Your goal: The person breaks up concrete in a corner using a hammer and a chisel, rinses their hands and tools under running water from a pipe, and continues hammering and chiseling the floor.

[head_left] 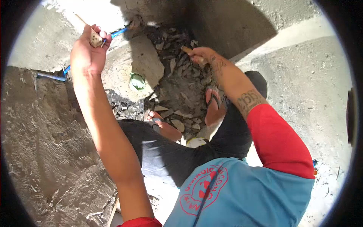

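Note:
My left hand (89, 51) is raised at the upper left, its fingers closed around a pale, speckled rod-like tool (96, 39) whose thin end points up and left. My right hand (199, 55) is closed on a wooden handle (186, 49) over the rubble; whatever is joined to the handle cannot be made out. Beneath and between the hands lie broken dark and grey chips (182, 72) on the ground. A blue pipe (119, 31) comes out of the wall close beside my left hand.
Rough concrete walls (302, 75) stand on both sides. A pale slab (145, 62) bears a small green-white item (137, 81). Another blue pipe (51, 76) runs at the left. My sandalled feet (213, 106) rest among the rubble, near a round whitish object (196, 142).

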Available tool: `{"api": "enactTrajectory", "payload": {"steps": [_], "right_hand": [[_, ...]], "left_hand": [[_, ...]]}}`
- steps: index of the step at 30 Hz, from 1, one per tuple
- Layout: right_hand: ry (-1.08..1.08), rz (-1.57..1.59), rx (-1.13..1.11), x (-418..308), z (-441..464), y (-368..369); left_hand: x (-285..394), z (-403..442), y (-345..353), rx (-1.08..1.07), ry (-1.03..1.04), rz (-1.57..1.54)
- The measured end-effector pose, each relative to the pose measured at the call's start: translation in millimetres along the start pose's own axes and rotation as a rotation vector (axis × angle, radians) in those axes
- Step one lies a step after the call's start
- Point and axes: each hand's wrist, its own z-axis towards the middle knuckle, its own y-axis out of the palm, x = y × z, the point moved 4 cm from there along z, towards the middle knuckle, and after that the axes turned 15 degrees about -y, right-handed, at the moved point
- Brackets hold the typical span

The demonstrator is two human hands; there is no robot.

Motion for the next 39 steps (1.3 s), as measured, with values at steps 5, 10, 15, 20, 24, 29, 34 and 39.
{"api": "enactTrajectory", "payload": {"steps": [5, 10, 15, 20, 24, 29, 34, 39], "right_hand": [[0.218, -0.558, -0.078, -28, 0, 5], [-0.02, -0.849, -0.151, -79, -13, 54], [-0.239, -0.69, -0.26, -73, 44, 88], [-0.395, -1.123, -0.002, -64, 78, 122], [-0.396, -1.083, -0.011, -28, 56, 119], [-0.242, -1.057, -0.081, -11, -7, 68], [-0.031, -1.048, -0.121, -19, -51, 51], [-0.072, -1.273, -0.17, -9, -44, 27]], "left_hand": [[-1, -12, -1, -0.007, 0.02, 0.009], [4, -15, 4, 0.034, 0.1, 0.04], [4, 1, 6, -0.081, 0.046, 0.017], [-6, -4, 24, -0.016, 0.037, 0.041], [-6, 17, 11, -0.122, -0.03, 0.099], [2, 40, 2, -0.217, -0.081, 0.023], [-9, 12, 31, -0.061, -0.019, 0.039], [-13, 2, 28, -0.065, -0.003, 0.035]]}}
